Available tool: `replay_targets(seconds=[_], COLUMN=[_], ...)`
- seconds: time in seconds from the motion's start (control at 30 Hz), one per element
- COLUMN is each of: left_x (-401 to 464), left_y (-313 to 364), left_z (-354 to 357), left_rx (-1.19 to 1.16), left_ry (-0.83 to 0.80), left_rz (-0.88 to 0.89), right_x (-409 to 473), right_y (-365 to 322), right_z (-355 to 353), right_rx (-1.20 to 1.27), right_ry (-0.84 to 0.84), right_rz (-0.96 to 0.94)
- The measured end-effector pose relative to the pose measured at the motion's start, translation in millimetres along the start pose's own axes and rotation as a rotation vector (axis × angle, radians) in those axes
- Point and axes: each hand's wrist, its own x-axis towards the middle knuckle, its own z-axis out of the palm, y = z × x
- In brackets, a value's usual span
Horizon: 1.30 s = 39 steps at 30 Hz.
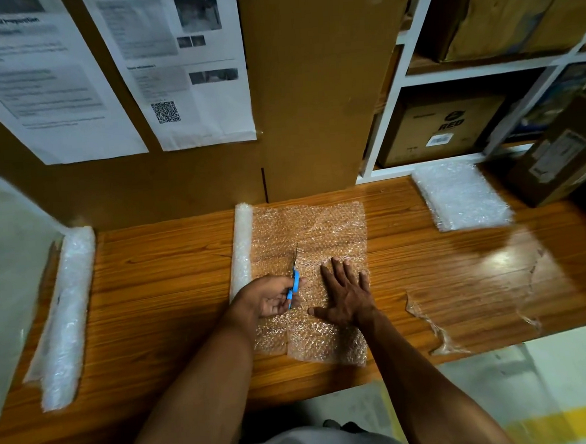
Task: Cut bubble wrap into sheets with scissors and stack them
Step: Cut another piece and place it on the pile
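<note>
- We hold the scissors (294, 280) in our left hand (268, 297), the fingers curled round the blue handles, and the blades point toward the far edge of the worktop (166, 298).
- Our right hand (346, 295) lies flat on the bubble wrap (311, 234), fingers straight and spread, and it grips nothing.
- The wrap is unrolled in the middle of the worktop, with its roll (241, 247) just left of the scissors. The cut seems to run already from the near edge up to the blades.
- To do this step well, we should keep the sheet pressed close beside the cutting line, so that it does not wrinkle, and lead the blades straight, parallel to the roll.
- The finished stack (461, 196) waits at the far right corner; the new sheet probably goes there.
- A second roll (65, 314) lies along the left edge.
</note>
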Motion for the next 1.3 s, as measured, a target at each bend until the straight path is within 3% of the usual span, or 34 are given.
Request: replay_targets(seconds=[0.4, 0.63, 0.97, 1.3], left_x=[13.4, 20.4, 20.6, 24.7], left_y=[-3.9, -2.5, 9.1, 30.6], left_z=[-2.1, -15.5, -16.9, -6.9], left_rx=[-0.059, -0.033, 0.001, 0.003], left_ry=[0.038, -0.019, -0.008, -0.050], left_rz=[0.003, -0.024, -0.036, -0.039], right_x=[0.0, 2.2, 47.2, 50.2], right_y=[-0.2, -13.1, -20.3, -14.4], right_z=[1.6, 2.9, -2.1, 16.7], right_rx=[0.019, 0.041, -0.049, -0.062], right_ry=[0.039, 0.239, 0.179, 0.294], right_rz=[0.012, 0.020, -0.060, -0.054])
